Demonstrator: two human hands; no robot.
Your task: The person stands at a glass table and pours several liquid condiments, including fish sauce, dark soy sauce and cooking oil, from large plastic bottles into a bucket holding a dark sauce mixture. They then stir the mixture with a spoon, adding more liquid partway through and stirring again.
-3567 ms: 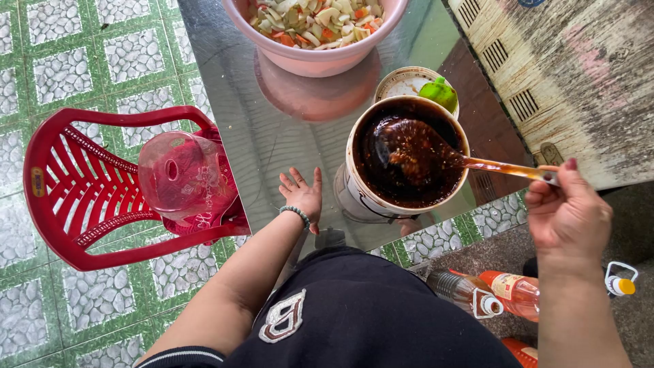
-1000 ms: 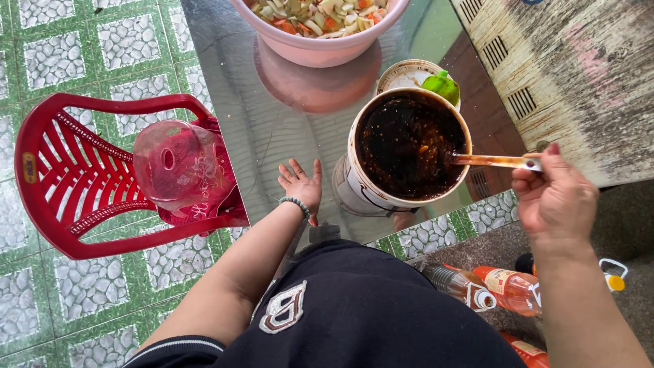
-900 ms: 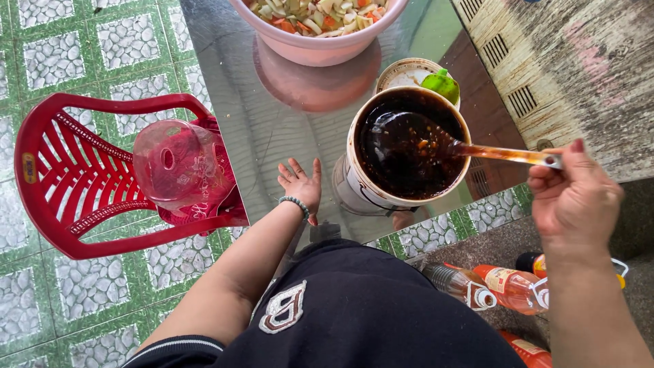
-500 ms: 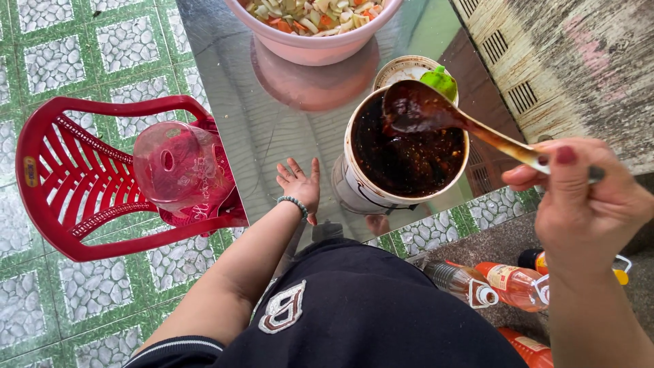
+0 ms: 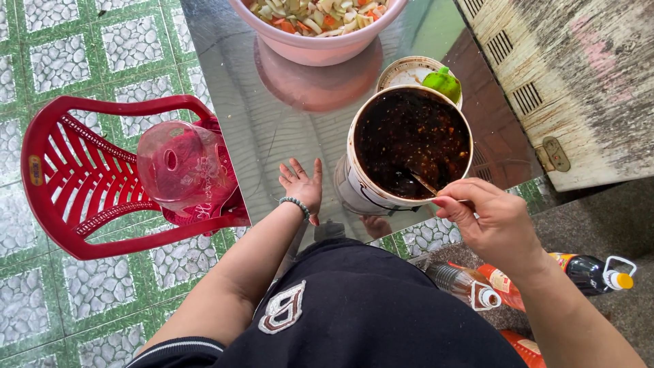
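Note:
A white bucket full of dark brown sauce with flecks stands on a shiny metal table. My right hand grips the handle of a spoon at the bucket's near rim; the spoon's bowl is sunk in the sauce. My left hand rests flat on the table just left of the bucket, fingers spread, a bead bracelet on the wrist.
A pink basin of chopped vegetables sits at the table's far side. A small bowl with a green lime piece is behind the bucket. A red plastic chair holding a clear jar stands left. Sauce bottles lie on the floor right.
The spoon was lifted out of the sauce half a second ago; now it is lowered back in, and my right hand has come down close to the bucket's rim. My left hand stayed put.

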